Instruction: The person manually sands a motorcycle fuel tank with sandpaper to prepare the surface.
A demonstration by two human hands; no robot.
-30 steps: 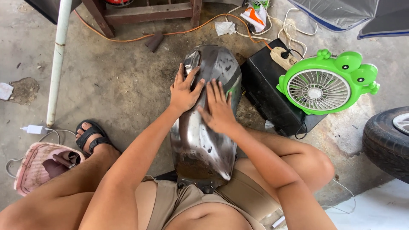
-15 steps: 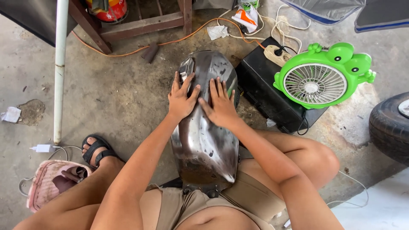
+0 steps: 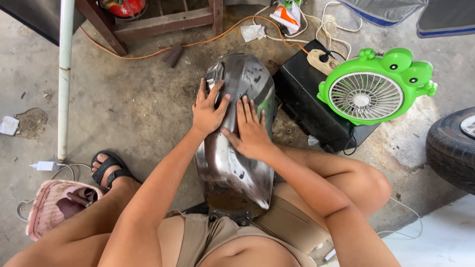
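Observation:
A bare-metal motorcycle fuel tank lies between my knees on the concrete floor, its far end pointing away from me. My left hand rests flat on the tank's upper left side, fingers spread. Beside it, my right hand presses flat on the middle of the tank, fingers also apart. The two thumbs nearly touch. Neither hand holds anything that I can see; anything under the palms is hidden.
A green frog-shaped fan sits on a black box to the right, with a power strip and cables. A tyre is at far right, a white pole and pink basket at left, wooden furniture legs beyond.
Both hands stayed flat on the tank; my left hand slid slightly toward the far end. The head view shifted a little.

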